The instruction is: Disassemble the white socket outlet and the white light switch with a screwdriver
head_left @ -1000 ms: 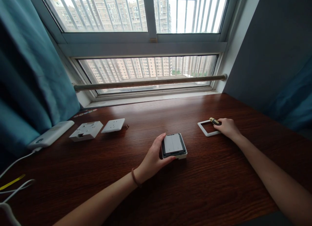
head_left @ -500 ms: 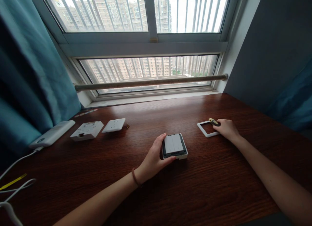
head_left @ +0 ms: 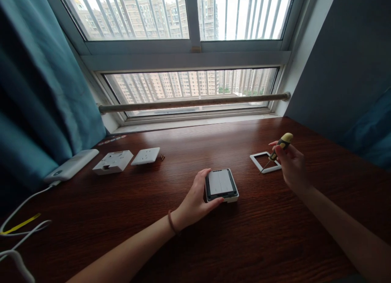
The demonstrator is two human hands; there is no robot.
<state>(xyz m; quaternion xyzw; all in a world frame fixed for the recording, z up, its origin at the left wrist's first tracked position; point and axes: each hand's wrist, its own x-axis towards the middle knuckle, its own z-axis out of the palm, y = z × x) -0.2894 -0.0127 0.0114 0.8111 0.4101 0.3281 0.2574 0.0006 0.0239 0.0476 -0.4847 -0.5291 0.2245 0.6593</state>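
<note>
A glossy reddish-brown wood-grain counter (head_left: 244, 242) spreads beneath everything, with a grey metal-framed window (head_left: 183, 61) behind it. A blue cloth curtain (head_left: 58, 79) hangs at the left, and a pale round rail (head_left: 189, 105) crosses low in front of the glass. Beside the curtain lies a long white plastic block (head_left: 71, 165), a white cable (head_left: 27, 196) running from its near end. The left hand (head_left: 195, 201) curls around the left and near sides of a square white-and-black plastic switch unit (head_left: 220, 183), thumb along the near edge; this sits face up at mid-counter, two pale panels side by side in a dark surround. To the far left stands a white plastic box (head_left: 113, 162), next to a white square socket plate (head_left: 146, 155). On the right, the fingers of the right hand (head_left: 293, 171) pinch a yellow-and-black screwdriver (head_left: 281, 145), tilted with its handle up, its thin shaft crossing in front of a white square plastic frame (head_left: 255, 162) lying flat. Whether the tip touches anything is unclear. Smallest are a yellow strip (head_left: 24, 223) by the cable and some brass-coloured screws (head_left: 163, 157) just beside the plate.
</note>
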